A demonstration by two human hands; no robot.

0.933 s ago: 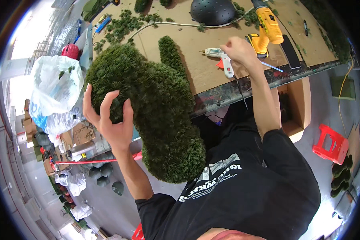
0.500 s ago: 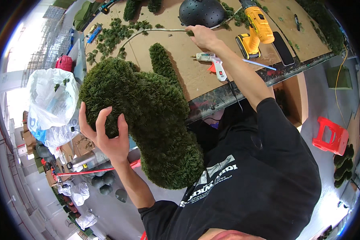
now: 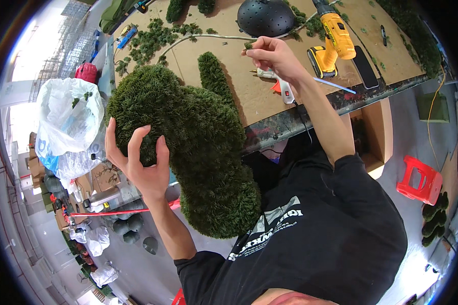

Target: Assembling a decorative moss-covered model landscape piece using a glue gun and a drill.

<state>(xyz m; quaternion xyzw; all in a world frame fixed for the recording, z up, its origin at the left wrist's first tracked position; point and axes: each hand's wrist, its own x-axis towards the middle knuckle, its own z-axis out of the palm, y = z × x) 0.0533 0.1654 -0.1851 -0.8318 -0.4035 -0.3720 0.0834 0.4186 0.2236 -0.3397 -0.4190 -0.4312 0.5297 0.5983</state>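
A large lobed shape covered in artificial green foliage (image 3: 208, 147) leans over the table's near edge toward my lap. My left hand (image 3: 145, 170) holds its left lobe, fingers spread and bent against the foliage. Above the table, my right hand (image 3: 275, 57) pinches a small green sprig (image 3: 248, 46) between thumb and fingers. Just below that hand lies a white glue gun (image 3: 286, 91), partly hidden by my wrist. A thin pale cable or stem (image 3: 203, 35) curves over the table behind the sprig.
Loose green sprigs (image 3: 150, 44) lie across the cardboard-covered table (image 3: 262, 104). A black perforated dome (image 3: 264, 18), a yellow cordless drill (image 3: 337, 35) and a phone (image 3: 365, 67) are farther back and right. An open plastic bag (image 3: 68, 117) stands left; a red stool (image 3: 419, 180) is right.
My right hand has lifted from the table and moved slightly right and nearer, now with a sprig in its fingertips. My left hand keeps its place on the foliage shape.
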